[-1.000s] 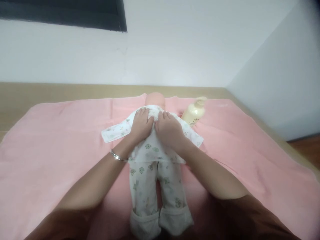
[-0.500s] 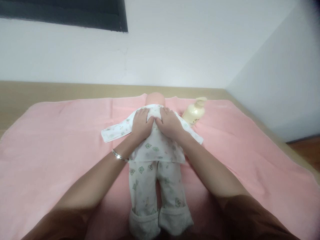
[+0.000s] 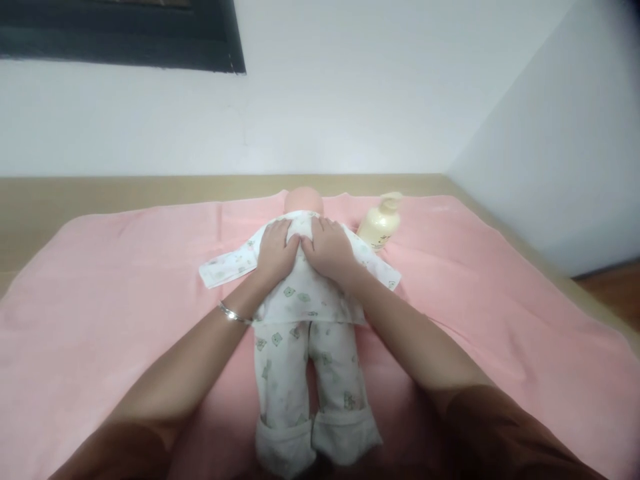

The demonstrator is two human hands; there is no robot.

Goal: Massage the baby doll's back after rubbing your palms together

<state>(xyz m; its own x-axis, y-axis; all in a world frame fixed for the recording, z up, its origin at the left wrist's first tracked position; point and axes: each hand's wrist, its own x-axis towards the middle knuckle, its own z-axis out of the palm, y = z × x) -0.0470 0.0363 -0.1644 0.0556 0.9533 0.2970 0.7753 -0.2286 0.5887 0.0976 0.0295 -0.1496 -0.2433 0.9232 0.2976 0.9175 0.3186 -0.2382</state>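
A baby doll [image 3: 304,199] lies with its bald head toward the wall and its legs toward me; no face shows. It wears a white printed top [image 3: 300,293] and matching trousers [image 3: 283,380] with turned-up cuffs. My left hand [image 3: 278,248] rests flat on the left of the doll's upper back, fingers pointing to its shoulder. On the other side my right hand [image 3: 330,248] lies flat too, the two thumbs almost meeting in the middle. A silver bangle [image 3: 233,313] circles my left wrist.
Under the doll spreads a pink blanket [image 3: 125,287] on a pale wooden surface [image 3: 100,193]. A cream pump bottle [image 3: 381,223] stands tilted just right of the doll's shoulder. Behind is a white wall [image 3: 325,100] with a dark frame [image 3: 215,40] at upper left.
The camera view has shifted slightly, so everything sits a little further left. Both hands stay in place on the doll's back.
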